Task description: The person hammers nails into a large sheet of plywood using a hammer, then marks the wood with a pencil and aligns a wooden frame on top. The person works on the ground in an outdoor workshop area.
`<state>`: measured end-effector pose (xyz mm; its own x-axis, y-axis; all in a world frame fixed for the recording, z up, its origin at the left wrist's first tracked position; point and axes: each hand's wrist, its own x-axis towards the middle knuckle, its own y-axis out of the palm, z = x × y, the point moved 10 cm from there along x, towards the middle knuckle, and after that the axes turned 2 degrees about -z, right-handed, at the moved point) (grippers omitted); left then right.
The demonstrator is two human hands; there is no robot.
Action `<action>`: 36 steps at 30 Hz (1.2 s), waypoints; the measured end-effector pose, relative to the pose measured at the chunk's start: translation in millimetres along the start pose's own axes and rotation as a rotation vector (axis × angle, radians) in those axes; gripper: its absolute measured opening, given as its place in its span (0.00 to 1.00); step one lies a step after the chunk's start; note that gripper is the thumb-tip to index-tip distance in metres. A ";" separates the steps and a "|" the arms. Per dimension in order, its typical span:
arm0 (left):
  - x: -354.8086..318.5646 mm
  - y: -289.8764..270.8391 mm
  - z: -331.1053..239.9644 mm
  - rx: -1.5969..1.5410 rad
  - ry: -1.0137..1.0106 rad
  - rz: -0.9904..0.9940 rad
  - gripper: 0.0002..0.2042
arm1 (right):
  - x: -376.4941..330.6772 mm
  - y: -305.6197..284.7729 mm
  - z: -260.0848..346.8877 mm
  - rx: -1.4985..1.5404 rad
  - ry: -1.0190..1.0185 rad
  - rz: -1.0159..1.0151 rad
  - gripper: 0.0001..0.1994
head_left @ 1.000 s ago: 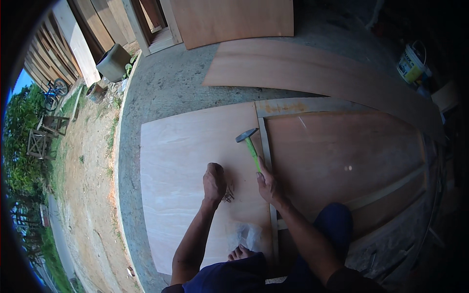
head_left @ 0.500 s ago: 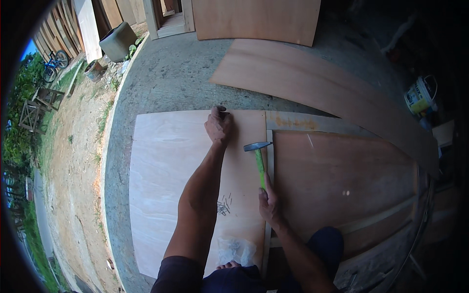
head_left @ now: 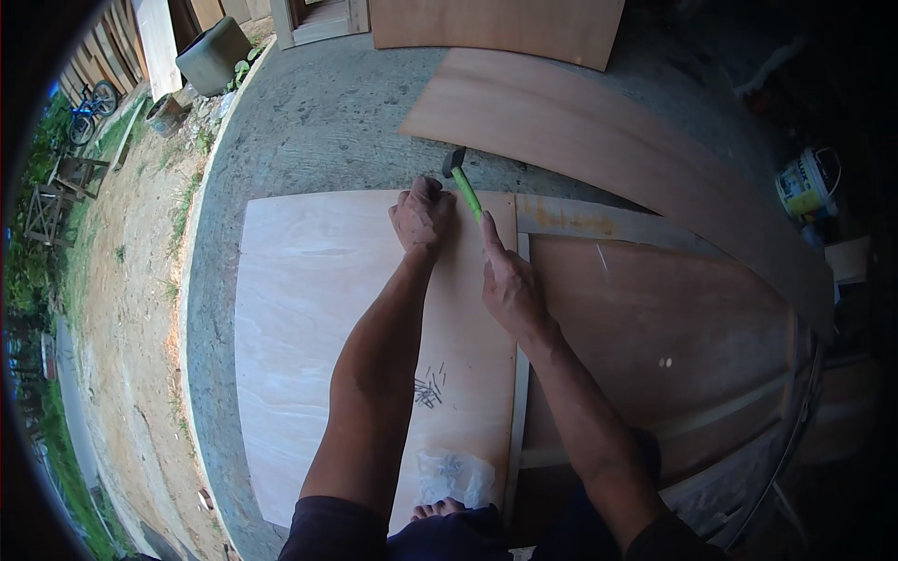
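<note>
My right hand (head_left: 513, 285) grips a hammer (head_left: 466, 192) by its bright green handle. The dark head is raised just right of my other hand. At the far edge of a pale plywood sheet (head_left: 309, 309), my left hand (head_left: 421, 217) is closed with its fingers pressed together; whatever they pinch is too small or hidden to name. A loose pile of nails (head_left: 429, 387) lies on the sheet beside my left forearm. Closer to me is a crumpled clear plastic bag (head_left: 453, 477), touching my bare foot (head_left: 438, 509).
Right of the sheet is a framed wooden panel (head_left: 655, 318). Beyond it a long plywood sheet (head_left: 580, 122) lies aslant on the concrete floor (head_left: 318, 122). A white and yellow bucket (head_left: 806, 184) stands at the right. Dirt ground (head_left: 140, 280) borders the floor on the left.
My right hand has swung the hammer up and away from me, from over the plywood's right edge to beside my left hand. The left hand stays closed at the far edge.
</note>
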<state>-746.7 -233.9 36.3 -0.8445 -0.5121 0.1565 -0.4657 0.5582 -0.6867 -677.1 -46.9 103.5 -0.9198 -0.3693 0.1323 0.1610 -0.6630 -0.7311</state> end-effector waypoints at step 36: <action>-127.8 -90.5 35.1 -0.216 0.231 0.409 0.13 | -13.6 32.0 -31.7 -0.150 0.188 0.160 0.31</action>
<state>-587.4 -241.9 53.5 -0.9940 -0.0799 0.0750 -0.1084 0.8170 -0.5664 -670.8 -42.5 57.1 -0.9394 -0.3252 -0.1085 0.2673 -0.4968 -0.8257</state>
